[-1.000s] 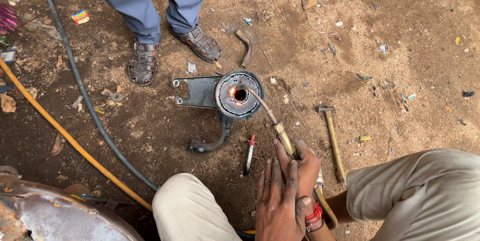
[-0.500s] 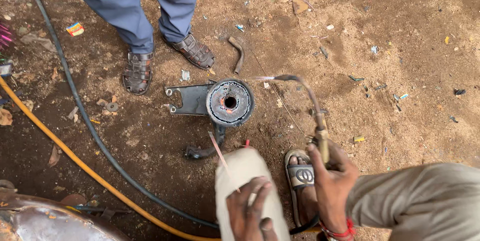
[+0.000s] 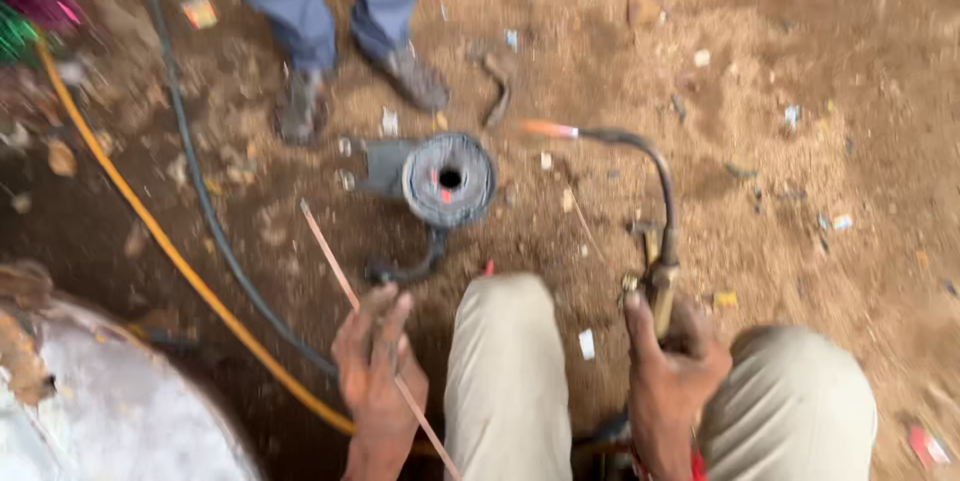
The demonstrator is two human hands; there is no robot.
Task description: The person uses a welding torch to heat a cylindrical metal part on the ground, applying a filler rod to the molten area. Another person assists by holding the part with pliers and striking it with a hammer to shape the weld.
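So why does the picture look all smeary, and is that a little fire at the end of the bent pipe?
Head view: motion blur smears everything, so the round metal part and left hand with its thin rod look soft. Even daylight, no hard shadows. The torch in the right hand has a glowing orange tip.

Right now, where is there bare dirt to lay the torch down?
Barest ground lies right of the torch, beyond the right hand, with only small scraps. It is crowded around the round metal part, near the standing person's feet, and left, by the hoses and rod.
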